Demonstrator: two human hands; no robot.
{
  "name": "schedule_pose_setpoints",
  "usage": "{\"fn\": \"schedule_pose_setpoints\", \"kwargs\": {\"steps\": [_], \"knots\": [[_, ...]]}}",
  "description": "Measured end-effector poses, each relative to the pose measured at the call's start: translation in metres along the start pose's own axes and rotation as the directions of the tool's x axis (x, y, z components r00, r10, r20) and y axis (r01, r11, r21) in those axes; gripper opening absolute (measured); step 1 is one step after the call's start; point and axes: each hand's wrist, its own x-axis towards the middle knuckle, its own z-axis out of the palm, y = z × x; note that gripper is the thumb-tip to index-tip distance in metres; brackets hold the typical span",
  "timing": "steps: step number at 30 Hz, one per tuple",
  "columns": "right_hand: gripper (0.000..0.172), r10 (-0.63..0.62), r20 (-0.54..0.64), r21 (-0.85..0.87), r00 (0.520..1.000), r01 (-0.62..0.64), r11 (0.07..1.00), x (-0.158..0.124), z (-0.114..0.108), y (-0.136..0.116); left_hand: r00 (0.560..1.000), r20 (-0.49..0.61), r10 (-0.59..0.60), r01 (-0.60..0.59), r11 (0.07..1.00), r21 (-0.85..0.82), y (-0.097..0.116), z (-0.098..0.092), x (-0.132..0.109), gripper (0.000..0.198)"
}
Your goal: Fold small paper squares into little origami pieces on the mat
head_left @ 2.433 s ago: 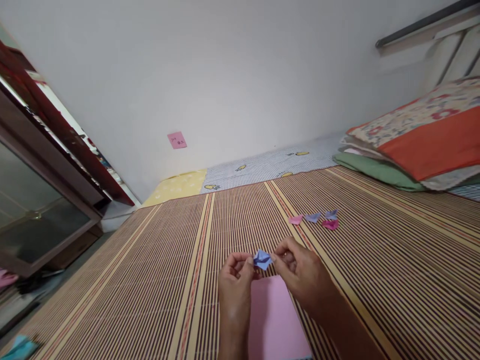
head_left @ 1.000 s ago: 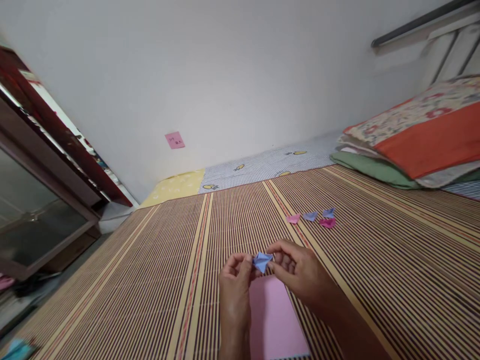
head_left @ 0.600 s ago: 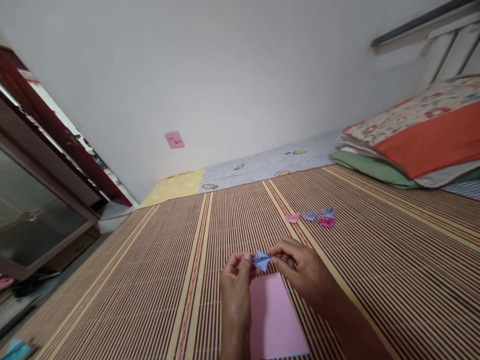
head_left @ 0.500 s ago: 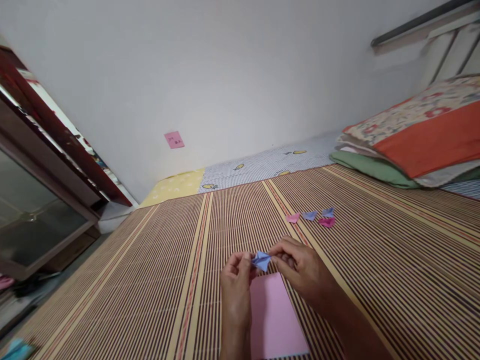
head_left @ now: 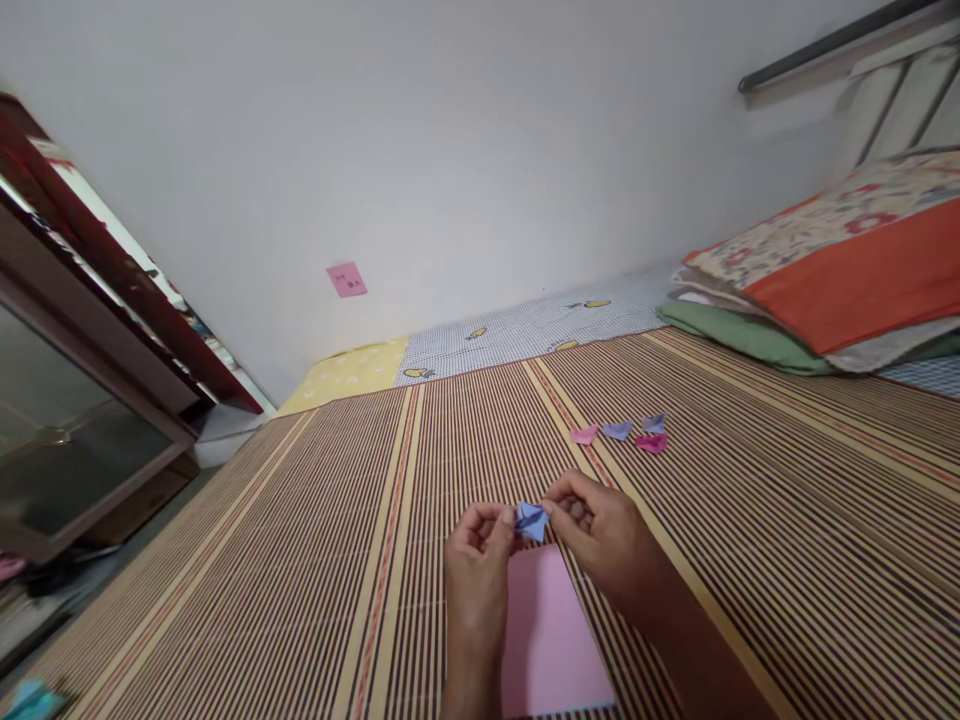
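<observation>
A small folded blue paper piece (head_left: pixel 532 521) is pinched between both my hands just above a striped bamboo mat (head_left: pixel 300 560). My left hand (head_left: pixel 477 570) grips its left side with curled fingers. My right hand (head_left: pixel 600 540) pinches its right side with thumb and fingertips. Under my hands lies a pink paper sheet (head_left: pixel 551 640), flat on the mat. Farther out on the mat lie several small folded pieces in pink, blue and magenta (head_left: pixel 619 433).
Stacked pillows and folded bedding (head_left: pixel 825 280) sit at the right. A white wall with a pink sticky note (head_left: pixel 346 279) stands beyond a checked sheet (head_left: pixel 525 335). A dark wood and glass cabinet (head_left: pixel 75 400) stands at the left edge.
My hands have turned the blue piece between their fingertips so it now shows a more compact, upright triangular face; the hands stay in the same spot over the pink sheet.
</observation>
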Motion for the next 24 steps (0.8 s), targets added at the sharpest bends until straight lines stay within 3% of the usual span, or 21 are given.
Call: {"fn": "schedule_pose_setpoints", "kwargs": {"steps": [9, 13, 19, 24], "knots": [[0.014, -0.007, -0.045, -0.121, 0.999, 0.002, 0.993, -0.003, 0.007, 0.001, 0.999, 0.01, 0.031, -0.032, 0.999, 0.023, 0.008, 0.004, -0.005, 0.024], [0.016, -0.025, -0.017, -0.158, 1.0, 0.022, 0.987, -0.004, 0.008, -0.002, 0.996, -0.061, 0.059, -0.055, 0.996, 0.069, 0.008, 0.001, -0.003, 0.018], [0.021, 0.0, 0.134, -0.045, 0.991, 0.006, 0.999, -0.007, 0.001, -0.015, 0.984, -0.125, 0.129, -0.113, 0.985, 0.133, 0.008, -0.001, -0.001, 0.017], [0.014, 0.016, 0.083, 0.08, 0.996, -0.023, 0.997, -0.003, -0.003, -0.016, 0.99, -0.003, 0.142, -0.139, 0.972, 0.191, 0.009, 0.003, -0.007, 0.013]]}}
